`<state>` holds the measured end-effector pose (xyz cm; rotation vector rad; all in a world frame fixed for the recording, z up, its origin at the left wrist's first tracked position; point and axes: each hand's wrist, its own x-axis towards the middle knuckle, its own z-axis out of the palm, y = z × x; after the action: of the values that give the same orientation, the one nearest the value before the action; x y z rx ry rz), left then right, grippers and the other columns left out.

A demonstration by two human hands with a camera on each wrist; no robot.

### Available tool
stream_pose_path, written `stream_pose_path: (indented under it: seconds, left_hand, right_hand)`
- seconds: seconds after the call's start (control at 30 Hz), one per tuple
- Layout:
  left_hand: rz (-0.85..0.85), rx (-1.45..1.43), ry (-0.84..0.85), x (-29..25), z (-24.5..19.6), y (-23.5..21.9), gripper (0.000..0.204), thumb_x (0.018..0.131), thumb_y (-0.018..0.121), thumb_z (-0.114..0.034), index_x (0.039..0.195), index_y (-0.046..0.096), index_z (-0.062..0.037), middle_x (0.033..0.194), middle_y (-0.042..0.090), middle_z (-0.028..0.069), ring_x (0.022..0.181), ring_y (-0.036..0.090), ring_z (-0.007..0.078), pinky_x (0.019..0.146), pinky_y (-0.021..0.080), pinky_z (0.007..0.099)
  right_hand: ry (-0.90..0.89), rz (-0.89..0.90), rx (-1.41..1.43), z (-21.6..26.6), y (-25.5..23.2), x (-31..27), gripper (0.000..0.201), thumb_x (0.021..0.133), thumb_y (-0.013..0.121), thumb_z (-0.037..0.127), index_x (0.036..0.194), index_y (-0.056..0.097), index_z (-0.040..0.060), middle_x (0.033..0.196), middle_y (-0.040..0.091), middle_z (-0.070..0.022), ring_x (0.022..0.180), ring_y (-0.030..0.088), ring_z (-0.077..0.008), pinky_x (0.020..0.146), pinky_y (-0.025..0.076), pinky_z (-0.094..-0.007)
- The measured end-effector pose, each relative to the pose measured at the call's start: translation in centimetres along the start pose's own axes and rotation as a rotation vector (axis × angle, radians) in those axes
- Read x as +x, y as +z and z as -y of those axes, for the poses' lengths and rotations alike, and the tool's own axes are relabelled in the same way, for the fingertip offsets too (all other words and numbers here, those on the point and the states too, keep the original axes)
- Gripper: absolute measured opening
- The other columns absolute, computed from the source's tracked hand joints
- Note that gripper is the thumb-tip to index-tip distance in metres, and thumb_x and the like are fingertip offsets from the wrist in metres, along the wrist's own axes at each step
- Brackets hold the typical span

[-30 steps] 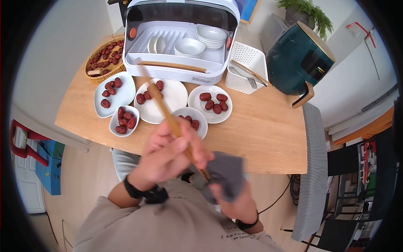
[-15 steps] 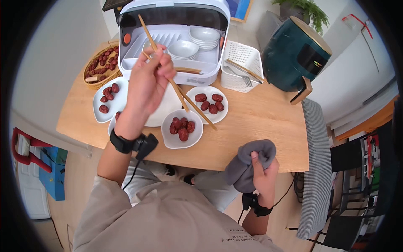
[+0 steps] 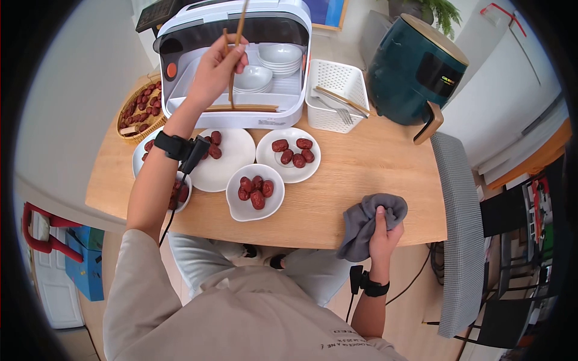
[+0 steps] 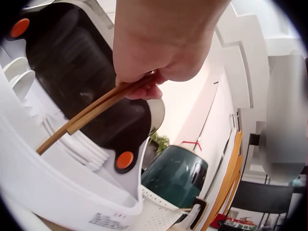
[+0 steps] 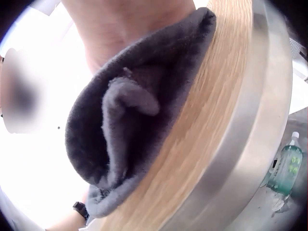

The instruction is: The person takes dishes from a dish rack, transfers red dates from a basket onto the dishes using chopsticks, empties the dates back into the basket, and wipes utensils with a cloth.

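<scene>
In the head view, my left hand (image 3: pixel 214 71) is raised before the open white dish cabinet (image 3: pixel 289 120), pinching a pair of wooden chopsticks (image 3: pixel 240 29). The left wrist view shows these chopsticks (image 4: pixel 98 108) running close together, slanting across the cabinet's dark lid (image 4: pixel 72 57). More chopsticks (image 3: pixel 259 109) lie along the cabinet's front ledge, behind which stand stacks of white bowls (image 3: pixel 280 57). Over the table's front right edge, my right hand (image 3: pixel 383 239) grips a bunched grey cloth (image 3: pixel 359 224), thumb on top. Up close, the cloth (image 5: pixel 84 125) is folded over and hangs by the table edge.
Red dates sit in a white bowl (image 3: pixel 234 207), on a round plate (image 3: pixel 265 165), on a larger plate (image 3: pixel 226 174) and in a wicker basket (image 3: pixel 124 129). Right of the cabinet stand a white perforated basket (image 3: pixel 337 75) with a fork and a green air fryer (image 3: pixel 397 78).
My left hand has moved up and away with the chopsticks, from near the cloth to the cabinet. My right hand has shifted right with the cloth, over the table's edge.
</scene>
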<state>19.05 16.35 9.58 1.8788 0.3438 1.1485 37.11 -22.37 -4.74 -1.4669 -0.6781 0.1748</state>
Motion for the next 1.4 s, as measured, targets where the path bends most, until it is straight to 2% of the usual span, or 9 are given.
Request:
stream_pose_path:
  seconds: [0.13, 0.2, 0.53, 0.7, 0.8, 0.97, 1.17, 1.27, 1.4]
  left_hand:
    - [0.195, 0.053, -0.177, -0.4, 4.4, 0.2, 0.017, 0.1, 0.052, -0.014, 0.112, 0.058, -0.0034, 0.083, 0.058, 0.0003, 0.077, 0.054, 0.0075, 0.074, 0.045, 0.0239]
    - [0.454, 0.193, -0.19, -0.9, 5.8, -0.1, 0.016, 0.096, 0.052, -0.005, 0.11, 0.059, -0.0015, 0.081, 0.058, 0.0011, 0.076, 0.053, 0.0082, 0.073, 0.047, 0.0259]
    - [0.612, 0.663, -0.341, -1.7, 5.9, -3.0, 0.015, 0.089, 0.061, -0.003, 0.099, 0.069, 0.0039, 0.086, 0.069, 0.0072, 0.079, 0.062, 0.0118, 0.077, 0.05, 0.0273]
    - [0.605, 0.807, -0.081, -2.0, 3.8, -1.5, 0.017, 0.088, 0.06, -0.003, 0.1, 0.069, 0.0044, 0.09, 0.071, 0.0166, 0.082, 0.068, 0.0229, 0.078, 0.053, 0.0321]
    - [0.6, 0.756, -0.09, -0.7, 0.9, 2.3, 0.018, 0.088, 0.06, -0.004, 0.101, 0.069, 0.0041, 0.092, 0.07, 0.0184, 0.081, 0.068, 0.0269, 0.078, 0.053, 0.0334]
    - [0.737, 0.617, 0.352, 4.4, 0.6, 11.3, 0.024, 0.086, 0.055, 0.0, 0.106, 0.068, 0.0009, 0.094, 0.069, 0.0184, 0.088, 0.066, 0.0348, 0.08, 0.052, 0.0396]
    - [0.936, 0.884, 0.311, 9.4, 9.0, 19.5, 0.03, 0.079, 0.053, 0.004, 0.103, 0.068, -0.0022, 0.097, 0.07, 0.0161, 0.092, 0.066, 0.0343, 0.083, 0.051, 0.0419]
    - [1.07, 0.986, 0.11, 10.2, 8.7, 20.7, 0.02, 0.078, 0.06, -0.006, 0.095, 0.071, -0.007, 0.097, 0.07, 0.0176, 0.093, 0.067, 0.0348, 0.077, 0.051, 0.0413]
    - [1.018, 0.915, 0.265, 10.3, 8.2, 19.8, 0.01, 0.081, 0.06, -0.007, 0.086, 0.067, -0.0051, 0.081, 0.066, 0.0161, 0.078, 0.063, 0.0363, 0.071, 0.049, 0.0419]
  right_hand:
    - [-0.024, -0.016, 0.005, -0.2, -0.1, 0.0, 0.013, 0.095, 0.061, 0.009, 0.099, 0.062, -0.0034, 0.093, 0.064, -0.0044, 0.087, 0.056, -0.0116, 0.081, 0.044, -0.0262]
    - [-0.038, 0.007, 0.002, 0.1, -0.1, 0.0, 0.012, 0.094, 0.061, 0.008, 0.098, 0.062, -0.0029, 0.092, 0.064, -0.0045, 0.087, 0.056, -0.012, 0.08, 0.045, -0.0263]
    - [-0.104, 0.003, -0.025, 0.3, 0.1, 0.1, 0.01, 0.093, 0.059, 0.005, 0.098, 0.062, -0.0034, 0.089, 0.065, -0.0055, 0.083, 0.057, -0.0119, 0.077, 0.045, -0.0261]
    - [-0.088, 0.001, -0.025, 0.5, 0.1, 0.0, 0.011, 0.093, 0.059, 0.006, 0.098, 0.061, -0.0037, 0.089, 0.065, -0.0057, 0.082, 0.057, -0.0128, 0.077, 0.045, -0.0263]
    - [-0.084, -0.004, 0.005, 0.2, 0.0, 0.1, 0.011, 0.093, 0.059, 0.006, 0.098, 0.061, -0.0037, 0.091, 0.065, -0.0064, 0.084, 0.057, -0.0133, 0.078, 0.045, -0.0267]
    - [-0.068, 0.007, 0.012, 0.0, -0.4, -0.1, 0.012, 0.093, 0.06, 0.007, 0.098, 0.062, -0.0038, 0.092, 0.065, -0.0072, 0.086, 0.058, -0.0138, 0.08, 0.045, -0.0271]
    - [-0.075, -0.028, 0.031, -0.3, -0.5, -0.4, 0.011, 0.091, 0.061, 0.005, 0.097, 0.062, -0.0049, 0.091, 0.066, -0.0081, 0.085, 0.059, -0.0139, 0.08, 0.046, -0.0272]
    - [-0.098, -0.048, 0.005, -0.7, -0.7, -0.7, 0.012, 0.091, 0.062, 0.005, 0.097, 0.062, -0.0049, 0.091, 0.067, -0.0084, 0.084, 0.06, -0.0142, 0.079, 0.046, -0.0275]
    - [-0.134, -0.03, 0.005, -0.9, -0.8, -0.5, 0.012, 0.09, 0.062, 0.005, 0.098, 0.063, -0.0046, 0.092, 0.067, -0.0084, 0.085, 0.061, -0.0149, 0.079, 0.047, -0.028]
